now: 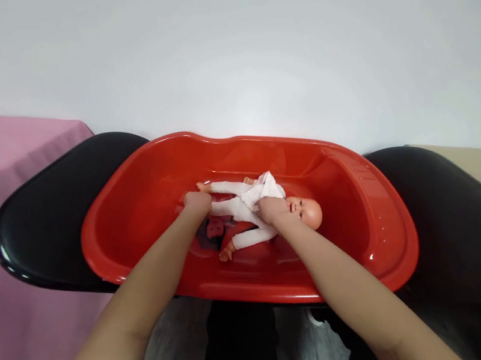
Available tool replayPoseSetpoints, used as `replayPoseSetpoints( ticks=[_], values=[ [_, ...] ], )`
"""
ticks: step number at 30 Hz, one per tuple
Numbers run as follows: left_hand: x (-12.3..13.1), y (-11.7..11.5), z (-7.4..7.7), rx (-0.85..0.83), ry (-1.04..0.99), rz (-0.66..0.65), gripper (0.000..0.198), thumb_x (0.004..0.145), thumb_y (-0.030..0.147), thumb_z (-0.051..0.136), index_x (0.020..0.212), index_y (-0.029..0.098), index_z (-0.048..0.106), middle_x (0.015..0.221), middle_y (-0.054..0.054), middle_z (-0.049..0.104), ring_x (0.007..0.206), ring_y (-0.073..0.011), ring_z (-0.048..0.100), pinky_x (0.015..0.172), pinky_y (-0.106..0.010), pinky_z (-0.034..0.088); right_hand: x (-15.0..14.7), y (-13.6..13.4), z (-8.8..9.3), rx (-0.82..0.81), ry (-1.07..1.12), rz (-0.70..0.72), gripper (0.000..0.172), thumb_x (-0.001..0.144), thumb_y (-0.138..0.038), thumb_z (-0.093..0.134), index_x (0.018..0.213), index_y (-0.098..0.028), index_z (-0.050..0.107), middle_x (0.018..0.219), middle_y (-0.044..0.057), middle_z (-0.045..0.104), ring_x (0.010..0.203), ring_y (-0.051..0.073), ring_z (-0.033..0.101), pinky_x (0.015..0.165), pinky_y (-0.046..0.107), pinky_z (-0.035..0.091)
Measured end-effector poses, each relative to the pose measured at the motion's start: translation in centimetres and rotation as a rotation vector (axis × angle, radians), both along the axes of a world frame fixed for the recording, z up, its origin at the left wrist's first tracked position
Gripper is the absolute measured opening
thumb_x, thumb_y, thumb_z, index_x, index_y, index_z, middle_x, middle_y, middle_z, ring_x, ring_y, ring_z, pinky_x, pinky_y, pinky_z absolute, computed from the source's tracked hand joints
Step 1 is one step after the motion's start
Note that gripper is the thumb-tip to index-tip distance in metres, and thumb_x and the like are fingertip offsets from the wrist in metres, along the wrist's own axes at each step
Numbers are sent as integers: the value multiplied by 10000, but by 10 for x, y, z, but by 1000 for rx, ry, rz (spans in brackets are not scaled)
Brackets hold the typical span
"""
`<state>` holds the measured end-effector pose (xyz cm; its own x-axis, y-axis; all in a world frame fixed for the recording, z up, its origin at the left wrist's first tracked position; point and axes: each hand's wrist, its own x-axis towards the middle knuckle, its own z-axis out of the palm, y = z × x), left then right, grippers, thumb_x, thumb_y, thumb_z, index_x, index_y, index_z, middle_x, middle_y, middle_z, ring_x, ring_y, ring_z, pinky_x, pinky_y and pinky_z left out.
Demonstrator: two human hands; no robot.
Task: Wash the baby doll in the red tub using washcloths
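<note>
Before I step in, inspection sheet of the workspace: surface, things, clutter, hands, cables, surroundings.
Surface: red tub, a black rounded surface at each end
Things: doll in white clothing, lying face up in the tub
Clutter: dark patch on tub floor, unclear what
Hands: left hand at doll's lower leg, right hand at bunched clothing; fingers mostly hidden
Cables: nothing seen
Surroundings: pink cloth left, pale wall behind

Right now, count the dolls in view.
1: the doll lies face up in the red tub, head toward the tub's right end, the person's left hand at one leg, right hand on its white clothing. No other shows.
</note>
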<state>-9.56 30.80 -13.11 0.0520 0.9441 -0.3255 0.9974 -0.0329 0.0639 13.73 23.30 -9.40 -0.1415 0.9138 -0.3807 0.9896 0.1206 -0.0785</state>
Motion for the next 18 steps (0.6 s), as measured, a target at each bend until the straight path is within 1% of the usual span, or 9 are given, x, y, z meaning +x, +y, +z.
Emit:
replayPoseSetpoints(
  ticks=[2, 3, 5, 7, 9, 11, 13, 16, 18],
  values=[
    [-4, -1, 4, 11, 98, 0, 806, 980, 312, 824, 1601, -75, 487, 1461, -369, 651, 1344, -452, 646, 1088, -583, 533, 3, 1, 2, 23, 32, -10, 423, 1136, -300, 446, 1299, -133, 800, 1363, 220, 776, 1245, 352, 750, 993, 417, 555],
    [-3, -4, 4, 21, 118, -33, 769, 1018, 304, 769, 1637, -38, 469, 1582, -383, 551, 1419, -464, 594, 1121, -593, 512, 4, 2, 3, 57, 60, -26, 445, 1152, -329, 413, 1303, -144, 788, 1341, 212, 784, 1236, 342, 751, 992, 413, 548],
    [0, -9, -2, 28, 124, -127, 581, 1071, 276, 663, 1598, 49, 574, 1714, -338, 423, 1533, -462, 486, 1179, -599, 470, 8, 4, 4, 176, 156, -83, 475, 1174, -382, 352, 1301, -164, 754, 1294, 195, 794, 1208, 322, 749, 981, 403, 536],
    [3, -13, -10, 17, 116, -217, 458, 1087, 238, 603, 1522, 112, 669, 1693, -288, 481, 1554, -432, 467, 1206, -589, 444, 11, 7, 3, 319, 298, -164, 486, 1183, -437, 314, 1241, -187, 727, 1237, 166, 801, 1148, 299, 748, 964, 390, 528],
    [3, -15, -17, 13, 96, -292, 466, 1089, 250, 605, 1540, 152, 668, 1595, -254, 596, 1501, -399, 531, 1211, -559, 438, 13, 11, 2, 419, 482, -247, 478, 1179, -481, 304, 1124, -215, 697, 1150, 125, 800, 1064, 263, 740, 941, 363, 529],
    [2, -15, -20, 20, 79, -332, 483, 1084, 284, 633, 1547, 151, 664, 1527, -238, 659, 1426, -388, 602, 1205, -543, 443, 15, 14, -1, 459, 726, -331, 468, 1158, -538, 322, 1003, -234, 642, 1047, 84, 782, 977, 230, 723, 893, 331, 545],
    [4, -15, -21, 39, 77, -328, 458, 1087, 280, 627, 1502, 101, 696, 1500, -259, 682, 1396, -408, 627, 1213, -576, 429, 17, 16, -4, 449, 1002, -389, 472, 1119, -623, 361, 954, -244, 589, 1007, 60, 759, 919, 213, 708, 832, 313, 569],
    [18, -15, -19, 68, 86, -269, 475, 1045, 297, 703, 1429, 22, 749, 1460, -325, 694, 1460, -500, 572, 1295, -703, 262, 16, 13, -6, 388, 1338, -424, 508, 1041, -730, 442, 1024, -244, 587, 1114, 74, 758, 969, 223, 724, 844, 340, 613],
    [32, -17, -18, 101, 42, -208, 601, 928, 362, 852, 1427, 38, 770, 1503, -338, 665, 1574, -591, 408, 1320, -778, 57, 14, 10, -4, 373, 1455, -401, 515, 1010, -734, 501, 1100, -240, 612, 1229, 96, 753, 1108, 246, 729, 954, 379, 619]
  ],
)
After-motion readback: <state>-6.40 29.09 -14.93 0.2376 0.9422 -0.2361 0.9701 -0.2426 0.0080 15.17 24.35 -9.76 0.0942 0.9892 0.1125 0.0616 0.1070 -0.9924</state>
